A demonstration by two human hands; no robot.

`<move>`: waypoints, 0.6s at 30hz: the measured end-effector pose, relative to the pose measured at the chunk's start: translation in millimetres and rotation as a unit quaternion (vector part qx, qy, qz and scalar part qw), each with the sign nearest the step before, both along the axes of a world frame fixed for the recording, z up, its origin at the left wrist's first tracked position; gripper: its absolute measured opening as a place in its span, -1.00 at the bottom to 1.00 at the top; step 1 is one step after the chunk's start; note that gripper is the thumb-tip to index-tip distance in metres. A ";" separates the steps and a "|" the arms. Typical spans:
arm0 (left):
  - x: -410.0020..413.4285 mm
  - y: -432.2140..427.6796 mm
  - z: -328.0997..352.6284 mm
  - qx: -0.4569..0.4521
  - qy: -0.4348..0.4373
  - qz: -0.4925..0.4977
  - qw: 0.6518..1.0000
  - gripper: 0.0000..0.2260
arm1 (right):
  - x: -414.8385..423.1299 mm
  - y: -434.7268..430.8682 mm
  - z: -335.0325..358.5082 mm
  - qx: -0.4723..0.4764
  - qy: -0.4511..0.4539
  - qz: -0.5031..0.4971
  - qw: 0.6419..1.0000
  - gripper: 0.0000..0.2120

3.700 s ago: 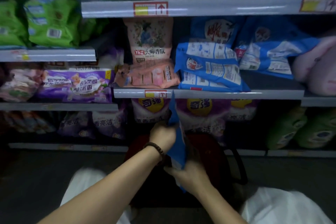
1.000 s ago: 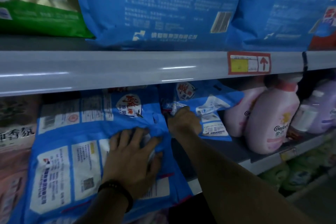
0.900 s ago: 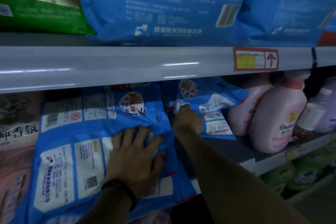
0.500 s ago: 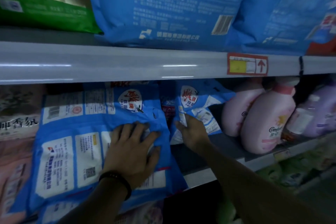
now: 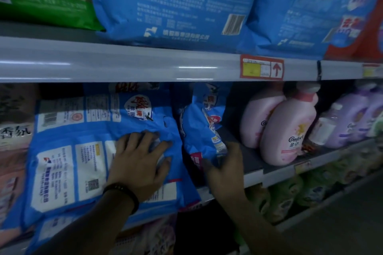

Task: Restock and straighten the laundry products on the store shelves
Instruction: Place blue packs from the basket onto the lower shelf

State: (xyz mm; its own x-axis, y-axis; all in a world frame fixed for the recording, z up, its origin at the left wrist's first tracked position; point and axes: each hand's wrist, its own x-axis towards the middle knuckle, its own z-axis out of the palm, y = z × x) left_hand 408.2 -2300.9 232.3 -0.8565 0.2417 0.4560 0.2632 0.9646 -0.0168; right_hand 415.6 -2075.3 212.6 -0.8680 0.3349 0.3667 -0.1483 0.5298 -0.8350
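Pressing the large blue bag [image 5: 78, 151] flat at lower left with the left grip [image 5: 138, 163], fingers spread open; clasping the smaller blue bag [image 5: 198, 134] upright at centre with the right grip [image 5: 224, 168]; pink bottles [image 5: 288, 128] just right, same shelf [image 5: 251, 157].

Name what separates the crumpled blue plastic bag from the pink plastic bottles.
Head view: only bare dark shelf, plus the right hand gripping the blue bag.
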 end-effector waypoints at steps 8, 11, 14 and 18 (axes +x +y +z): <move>0.7 0.3 1.8 -0.006 -0.009 0.004 1.000 -0.56 | -33.5 -67.1 15.1 0.060 -0.045 -0.218 0.973 -0.15; -0.3 0.1 1.4 -0.005 -0.014 0.006 1.000 -0.56 | -44.7 -57.0 8.2 0.032 -0.006 -0.214 0.976 -0.50; -0.7 -0.1 1.4 -0.001 -0.018 0.004 1.000 -0.56 | -38.6 -37.5 12.7 -0.058 0.021 -0.158 0.986 -0.75; -1.6 -0.1 0.0 -0.004 -0.011 0.006 1.000 -0.56 | -27.0 5.7 25.4 -0.243 0.082 -0.053 0.965 -0.81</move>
State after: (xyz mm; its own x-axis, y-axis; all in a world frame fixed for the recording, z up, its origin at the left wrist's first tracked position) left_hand 406.6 -2301.0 232.4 -0.8696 0.2341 0.4348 0.2516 0.9677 -0.0180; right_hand 388.6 -2069.7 237.9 -0.7631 0.5858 0.2730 -0.2651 0.1016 -0.9589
